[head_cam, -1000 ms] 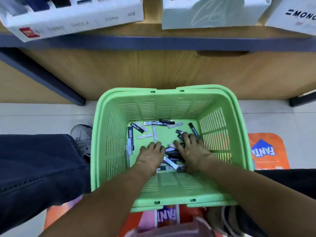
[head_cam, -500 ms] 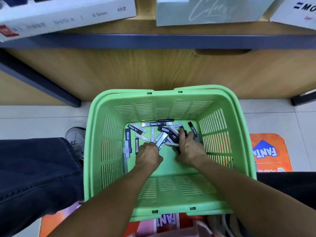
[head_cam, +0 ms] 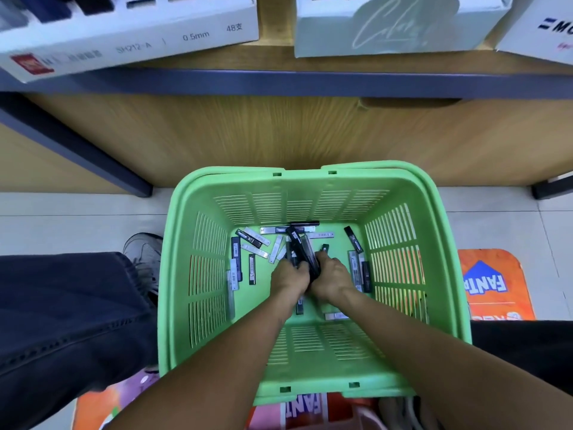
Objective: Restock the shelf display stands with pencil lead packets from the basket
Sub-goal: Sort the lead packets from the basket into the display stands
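Note:
A green plastic basket sits on the floor below the shelf. Several slim black and silver pencil lead packets lie scattered on its bottom. My left hand and my right hand are side by side deep in the basket, fingers curled round a gathered bundle of lead packets that sticks up between them. Above, white display stands sit on the shelf, a pale one to the right.
The wooden shelf front with a dark blue edge runs above the basket. My leg in dark trousers and a grey shoe are left of the basket. Orange floor stickers lie to the right and below.
Both hands swept loose packets toward the basket's middle, then closed together round a bundle and raised it slightly. The view tilted up a little.

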`<move>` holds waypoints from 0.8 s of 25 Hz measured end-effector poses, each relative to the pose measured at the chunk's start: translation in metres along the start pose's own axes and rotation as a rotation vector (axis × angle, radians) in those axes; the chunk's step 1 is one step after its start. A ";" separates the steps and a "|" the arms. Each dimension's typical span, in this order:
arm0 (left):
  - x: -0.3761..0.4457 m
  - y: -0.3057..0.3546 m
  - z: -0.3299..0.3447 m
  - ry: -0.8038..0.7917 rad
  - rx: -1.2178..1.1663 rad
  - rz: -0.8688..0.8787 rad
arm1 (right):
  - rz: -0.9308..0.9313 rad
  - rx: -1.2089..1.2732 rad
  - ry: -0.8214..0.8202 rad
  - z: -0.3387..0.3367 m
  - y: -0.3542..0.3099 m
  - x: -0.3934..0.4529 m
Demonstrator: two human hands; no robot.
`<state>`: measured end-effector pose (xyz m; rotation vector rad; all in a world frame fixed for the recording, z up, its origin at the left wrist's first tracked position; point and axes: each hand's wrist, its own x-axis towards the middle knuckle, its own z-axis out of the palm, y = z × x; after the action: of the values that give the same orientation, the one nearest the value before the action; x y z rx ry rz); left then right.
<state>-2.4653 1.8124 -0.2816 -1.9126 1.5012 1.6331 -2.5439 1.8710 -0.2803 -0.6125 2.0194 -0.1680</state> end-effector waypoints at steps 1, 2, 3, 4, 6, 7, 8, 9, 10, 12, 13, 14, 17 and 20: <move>-0.004 0.002 0.003 -0.030 -0.105 -0.039 | 0.002 0.052 -0.018 -0.002 -0.001 -0.001; -0.008 0.004 0.006 -0.049 -0.195 -0.073 | -0.002 0.093 -0.038 -0.003 -0.002 -0.003; -0.009 0.005 0.008 -0.042 -0.261 -0.097 | -0.011 0.125 -0.060 -0.003 -0.002 -0.005; -0.009 0.006 0.009 -0.017 -0.301 -0.114 | -0.014 0.168 -0.085 -0.003 -0.001 -0.007; -0.008 0.005 0.011 0.051 -0.354 -0.150 | 0.008 0.358 -0.155 -0.005 0.003 -0.009; -0.008 0.004 0.011 0.080 -0.388 -0.163 | 0.016 0.470 -0.211 -0.008 0.006 -0.010; -0.008 0.003 0.011 0.101 -0.424 -0.175 | 0.011 0.555 -0.267 -0.011 0.009 -0.011; -0.006 0.002 0.011 0.112 -0.455 -0.187 | 0.000 0.606 -0.320 -0.013 0.012 -0.011; -0.006 0.001 0.010 0.113 -0.485 -0.200 | -0.016 0.638 -0.374 -0.015 0.013 -0.013; -0.004 0.000 0.006 0.109 -0.561 -0.224 | -0.050 0.670 -0.457 -0.015 0.014 -0.017; -0.002 -0.001 0.005 0.111 -0.587 -0.231 | -0.070 0.668 -0.487 -0.016 0.014 -0.018; -0.002 -0.001 0.003 0.119 -0.598 -0.235 | -0.089 0.648 -0.516 -0.016 0.015 -0.018; -0.003 -0.001 -0.002 0.139 -0.605 -0.239 | -0.087 0.647 -0.581 -0.018 0.021 -0.017; 0.001 -0.004 -0.009 0.085 -0.606 -0.242 | -0.028 0.831 -0.558 -0.029 0.018 -0.021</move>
<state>-2.4567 1.8079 -0.2811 -2.3655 0.7930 2.0636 -2.5666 1.8927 -0.2559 -0.1212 1.2388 -0.7230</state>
